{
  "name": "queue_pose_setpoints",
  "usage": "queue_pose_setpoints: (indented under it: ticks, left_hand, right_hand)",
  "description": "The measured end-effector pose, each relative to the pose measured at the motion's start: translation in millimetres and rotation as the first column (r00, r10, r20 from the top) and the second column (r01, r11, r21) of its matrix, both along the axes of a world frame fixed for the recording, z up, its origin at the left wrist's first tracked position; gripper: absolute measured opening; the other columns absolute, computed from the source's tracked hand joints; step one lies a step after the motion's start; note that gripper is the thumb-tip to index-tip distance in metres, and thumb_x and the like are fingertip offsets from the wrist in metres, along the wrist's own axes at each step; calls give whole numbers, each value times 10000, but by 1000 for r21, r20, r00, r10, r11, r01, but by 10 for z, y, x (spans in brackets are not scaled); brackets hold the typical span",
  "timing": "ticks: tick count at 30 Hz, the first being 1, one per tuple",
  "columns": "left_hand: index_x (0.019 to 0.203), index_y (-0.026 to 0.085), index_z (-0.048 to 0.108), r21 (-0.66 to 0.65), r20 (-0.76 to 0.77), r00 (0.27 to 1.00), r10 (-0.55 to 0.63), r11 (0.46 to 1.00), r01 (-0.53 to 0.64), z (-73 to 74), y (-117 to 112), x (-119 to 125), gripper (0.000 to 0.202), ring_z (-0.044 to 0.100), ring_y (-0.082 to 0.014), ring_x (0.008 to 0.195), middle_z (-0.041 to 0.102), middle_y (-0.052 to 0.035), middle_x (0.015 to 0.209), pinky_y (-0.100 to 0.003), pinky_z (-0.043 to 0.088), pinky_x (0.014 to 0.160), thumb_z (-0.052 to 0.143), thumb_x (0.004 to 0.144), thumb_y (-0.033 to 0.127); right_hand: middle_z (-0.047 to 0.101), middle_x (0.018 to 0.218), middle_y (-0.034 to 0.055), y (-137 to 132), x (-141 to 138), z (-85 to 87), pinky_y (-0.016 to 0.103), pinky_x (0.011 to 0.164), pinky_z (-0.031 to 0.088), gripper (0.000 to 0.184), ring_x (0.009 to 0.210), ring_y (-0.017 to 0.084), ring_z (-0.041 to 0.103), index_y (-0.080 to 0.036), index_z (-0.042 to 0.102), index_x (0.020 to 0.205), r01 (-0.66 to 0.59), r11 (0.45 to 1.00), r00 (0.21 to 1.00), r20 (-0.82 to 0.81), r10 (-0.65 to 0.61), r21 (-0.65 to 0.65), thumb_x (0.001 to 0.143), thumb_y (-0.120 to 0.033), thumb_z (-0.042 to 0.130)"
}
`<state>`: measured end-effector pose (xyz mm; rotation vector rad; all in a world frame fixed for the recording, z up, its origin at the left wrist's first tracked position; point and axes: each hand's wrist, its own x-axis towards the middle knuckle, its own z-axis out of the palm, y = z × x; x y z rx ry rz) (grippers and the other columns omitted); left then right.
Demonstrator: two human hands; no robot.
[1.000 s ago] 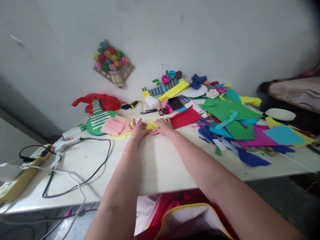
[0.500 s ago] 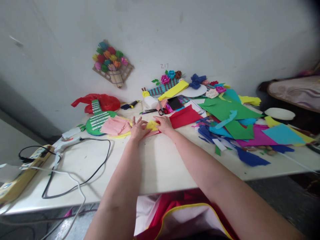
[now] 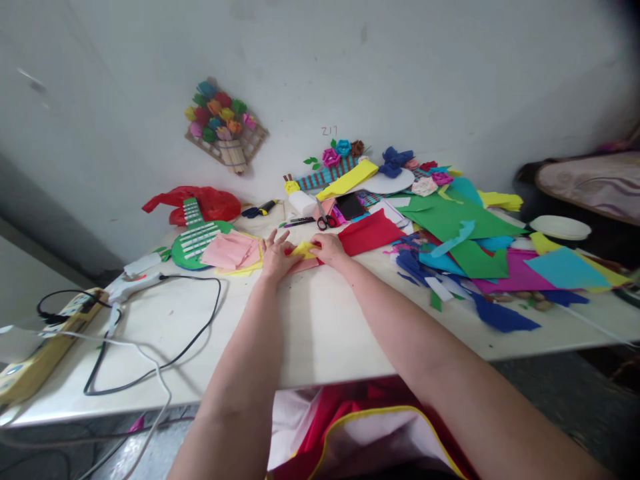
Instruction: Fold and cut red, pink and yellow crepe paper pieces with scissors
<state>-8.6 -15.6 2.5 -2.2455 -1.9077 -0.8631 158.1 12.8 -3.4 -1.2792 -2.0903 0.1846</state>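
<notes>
Both my arms reach far across the white table (image 3: 320, 327). My left hand (image 3: 277, 256) lies with its fingers spread, pressing down on a small yellow paper (image 3: 303, 250) that sits on pink and red sheets. My right hand (image 3: 327, 249) has its fingers curled and pinches the right end of the same yellow paper. A pile of pink paper (image 3: 231, 251) lies just left of my left hand. A red sheet (image 3: 373, 233) lies just right of my right hand.
Red-handled scissors (image 3: 324, 221) and markers lie behind my hands. Several coloured paper sheets (image 3: 470, 240) cover the right of the table. A green paper guitar (image 3: 197, 235), a glue gun (image 3: 135, 287), black cable (image 3: 165, 360) and a power strip (image 3: 45, 347) sit left. Paper flowers (image 3: 223, 123) hang on the wall.
My right hand has curled and gathered up the yellow paper's right end. My left hand's fingers have spread a little wider. The arms stay where they were.
</notes>
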Motion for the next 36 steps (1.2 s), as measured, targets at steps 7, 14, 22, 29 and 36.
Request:
queue_pose_setpoints:
  ticks: [7, 14, 22, 29, 36]
  left_hand:
    - [1015, 290, 620, 21, 87, 996, -21, 1000, 20, 0, -19, -4, 377, 343, -262, 1252, 499, -36, 1297, -501, 160, 1047, 675, 664, 417]
    - [965, 293, 651, -109, 78, 997, 21, 994, -13, 3, -30, -3, 346, 375, -289, 1226, 565, -27, 1221, -542, 45, 1052, 598, 695, 503]
    - [1024, 306, 617, 96, 93, 992, 86, 991, -94, 60, -79, 20, 331, 309, -284, 1265, 508, -4, 1288, -497, 68, 1056, 585, 711, 409]
    - [705, 202, 666, 169, 227, 965, 132, 970, -172, 116, -83, 97, 368, 586, -214, 784, 671, -59, 757, -303, 396, 739, 511, 732, 535]
    - [658, 170, 666, 41, 527, 850, -8, 999, -16, 76, -40, 106, 418, 504, -123, 517, 632, -21, 580, -219, 317, 489, 568, 657, 576]
  right_hand:
    - [685, 839, -4, -1, 11, -17, 244, 709, 440, 139, 778, 143, 602, -207, 659, 840, -23, 998, 978, -206, 11, -54, 721, -213, 586]
    - [661, 775, 6, 119, 35, -51, 272, 723, 465, 104, 737, 146, 595, -181, 639, 768, -15, 997, 861, -508, -28, -79, 694, -227, 581]
    - [593, 626, -28, 134, 14, 1, 228, 588, 475, 69, 620, 115, 579, -172, 544, 669, -169, 966, 516, -853, -83, -196, 631, -213, 584]
    - [566, 574, -48, 23, -22, 53, 146, 353, 344, 92, 460, 70, 495, -168, 537, 670, -251, 911, 428, -882, -198, -326, 634, -215, 608]
    - [562, 548, -52, -67, -88, 98, 151, 347, 328, 53, 439, 67, 483, -159, 542, 677, -348, 878, 378, -906, -189, -328, 653, -183, 582]
